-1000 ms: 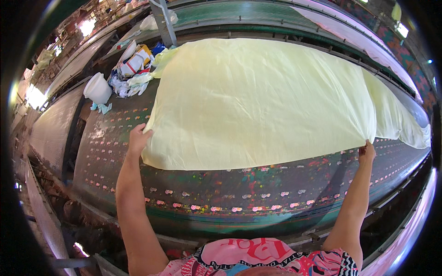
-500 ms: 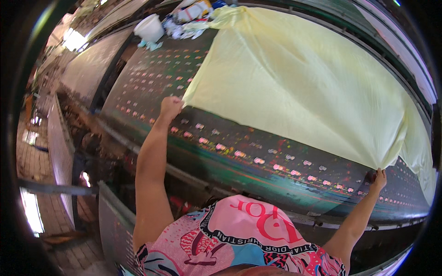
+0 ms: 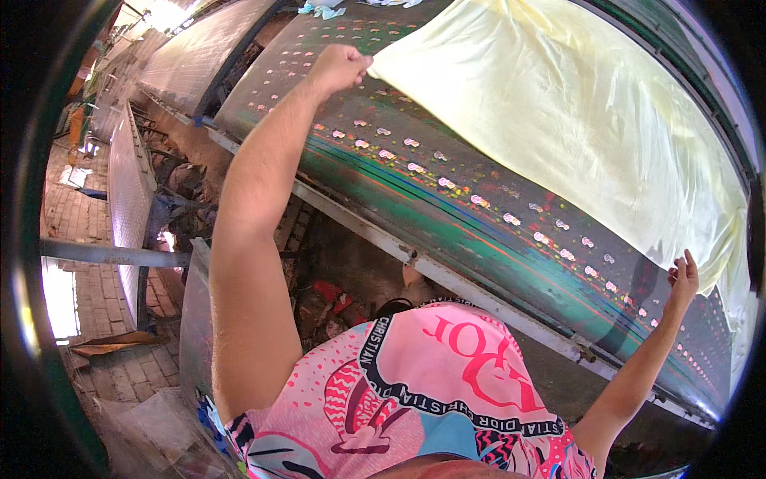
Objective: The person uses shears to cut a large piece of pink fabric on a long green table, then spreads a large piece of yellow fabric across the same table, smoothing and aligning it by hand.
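Observation:
A large pale yellow cloth [image 3: 550, 120] lies spread over a long dark table [image 3: 511, 188] dotted with rows of small pink and white printed marks. My left hand [image 3: 339, 68] is closed in a pinch on the cloth's near left corner, pulling it taut and a little off the surface. My right hand [image 3: 683, 275] is at the cloth's near edge on the right, its fingers apart and one pointing up. No cloth shows between those fingers. Beside it the cloth gathers into folds that hang toward the right.
A metal rail [image 3: 367, 227] runs along the table's near side, close to my body. To the left stand more slanted panels [image 3: 199, 60] above a brick floor [image 3: 132, 375], with a grey bar [image 3: 120, 254] crossing. Light blue rags [image 3: 321, 9] lie at the table's far left.
My left hand has moved farther away and to the right with the cloth corner. My right hand's fingers have come apart from the cloth edge. The view has shifted, and the white bucket is out of sight.

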{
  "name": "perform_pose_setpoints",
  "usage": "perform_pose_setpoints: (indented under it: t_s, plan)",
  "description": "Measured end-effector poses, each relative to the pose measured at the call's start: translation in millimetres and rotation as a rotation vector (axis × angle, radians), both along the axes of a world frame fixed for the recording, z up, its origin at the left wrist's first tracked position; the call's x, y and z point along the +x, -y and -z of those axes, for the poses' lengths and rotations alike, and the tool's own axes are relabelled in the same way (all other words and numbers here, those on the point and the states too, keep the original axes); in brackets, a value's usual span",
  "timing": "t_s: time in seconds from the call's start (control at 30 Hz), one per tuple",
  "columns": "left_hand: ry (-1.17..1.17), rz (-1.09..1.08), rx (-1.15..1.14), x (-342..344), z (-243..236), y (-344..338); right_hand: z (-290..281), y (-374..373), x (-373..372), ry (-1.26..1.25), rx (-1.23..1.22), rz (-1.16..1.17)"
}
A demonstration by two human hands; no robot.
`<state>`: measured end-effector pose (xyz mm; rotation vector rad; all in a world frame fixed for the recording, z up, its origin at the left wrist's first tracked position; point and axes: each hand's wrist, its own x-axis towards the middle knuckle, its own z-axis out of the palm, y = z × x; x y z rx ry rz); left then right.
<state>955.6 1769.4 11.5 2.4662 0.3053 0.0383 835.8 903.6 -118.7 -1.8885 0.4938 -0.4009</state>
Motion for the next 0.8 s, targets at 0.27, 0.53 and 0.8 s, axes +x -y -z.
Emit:
perform_pose_setpoints:
  t_s: [0.27,0.53,0.8]
  plan:
    - [0.046,0.114,-0.012,22.6,-63.4,-64.9,-41.2,-164.8,-5.4,-0.06,-0.172,-0.379]
    - [0.098,0.378,-0.21,40.8,-43.1,-106.6,-44.2,-361.3,-16.3,-0.228,-0.018,-0.493]
    - [-0.173,0.449,-0.372,42.9,49.1,-133.7,-32.1,-470.3,-35.3,-0.238,0.108,-0.501]
